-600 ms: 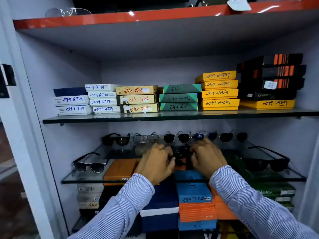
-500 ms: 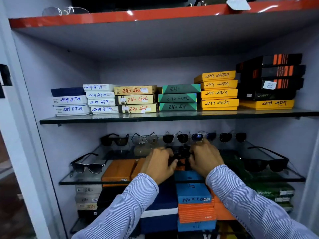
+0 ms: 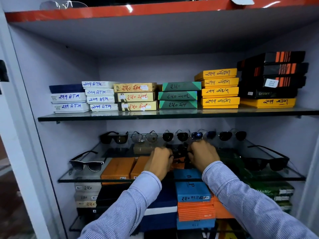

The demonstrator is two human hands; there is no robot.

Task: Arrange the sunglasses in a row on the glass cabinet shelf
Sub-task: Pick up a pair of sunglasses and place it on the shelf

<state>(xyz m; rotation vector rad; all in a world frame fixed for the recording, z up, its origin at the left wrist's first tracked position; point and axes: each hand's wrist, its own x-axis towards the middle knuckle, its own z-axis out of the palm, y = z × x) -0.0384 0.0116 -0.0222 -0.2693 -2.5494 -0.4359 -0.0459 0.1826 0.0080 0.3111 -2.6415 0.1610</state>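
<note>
Glass shelf [image 3: 82, 178]: the middle one in the cabinet, with sunglasses on it and boxes showing through from below.
White-rimmed sunglasses [image 3: 86, 164]: at my 9 o'clock near the front edge, arms open, lenses facing me.
Back row: five pairs side by side along the rear, lenses toward me, starting with a black square pair [image 3: 114, 137], then a clear-tinted aviator pair [image 3: 144, 136], a dark aviator pair [image 3: 175, 136], a blue-lensed pair [image 3: 203, 135] and a dark round pair [image 3: 232, 135].
Left hand [image 3: 158, 161]: over the middle of the shelf, knuckles up; my fingers [image 3: 170, 155] are curled in on the left end of a dark pair of sunglasses [image 3: 179, 153].
Dark pair of sunglasses: at my 12 o'clock between both hands, just in front of the back row, mostly hidden; I cannot tell whether it rests on the glass.
Right hand [image 3: 203, 156]: mirror of the left, closed round the right end of the same pair, its knuckles just below the blue-lensed pair.
Black sunglasses [image 3: 269, 163]: at my 3 o'clock, arms open, well apart from my hands.
Upper shelf [image 3: 172, 114]: stacked labelled boxes, white at the left, through green and yellow, to black at the right.
</note>
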